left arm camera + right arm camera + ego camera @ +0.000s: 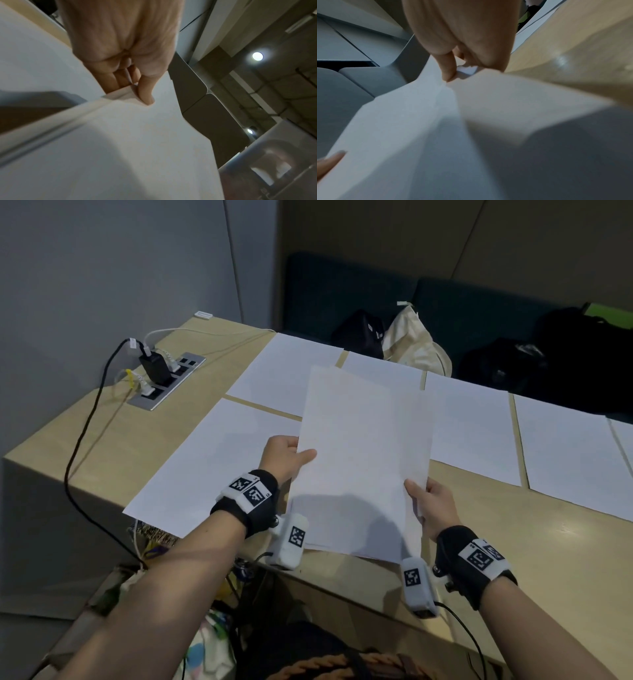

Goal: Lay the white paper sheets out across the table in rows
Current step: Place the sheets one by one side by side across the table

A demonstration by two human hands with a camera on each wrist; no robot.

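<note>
Both hands hold a stack of white paper sheets (363, 460) above the near middle of the light wooden table (513, 542). My left hand (301, 455) grips the stack's left edge, thumb on top (145, 93) and fingers underneath. My right hand (416, 491) pinches the right edge lower down, and in the right wrist view the top sheet (412, 128) parts from the sheets below (513, 102) at the thumb (448, 70). Several single sheets lie flat in a far row (472, 422). One sheet (205, 467) lies in the near row at the left.
A socket panel with plugs and cables (164, 378) sits in the table's left end. Behind the table, a dark bench carries black bags (359, 333), a cream tote (414, 344) and a backpack (565, 354). Bare wood shows at the near right.
</note>
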